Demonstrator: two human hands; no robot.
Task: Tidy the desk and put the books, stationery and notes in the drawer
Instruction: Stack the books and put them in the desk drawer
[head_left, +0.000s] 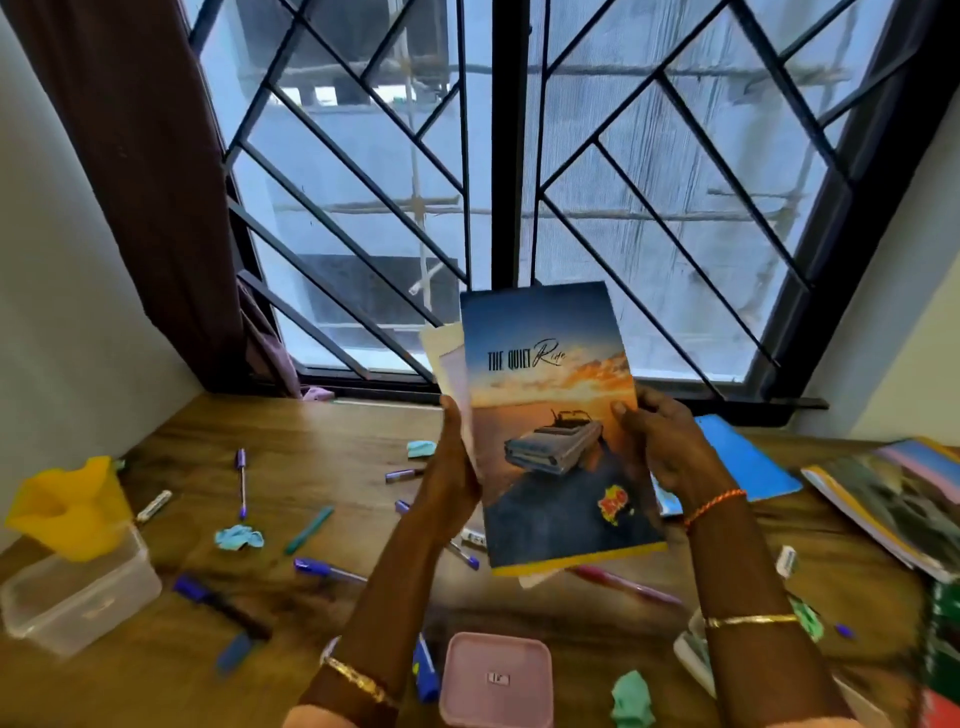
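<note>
Both hands clasp the book stack (550, 415) upright above the desk (322, 457), left hand (454, 467) gripping its left edge, right hand (660, 441) its right, long axis running near to far.

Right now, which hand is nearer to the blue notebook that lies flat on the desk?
Right. The right hand grips the right edge of the held notebook, just left of the blue notebook. The left hand grips the opposite edge, farther away.
</note>
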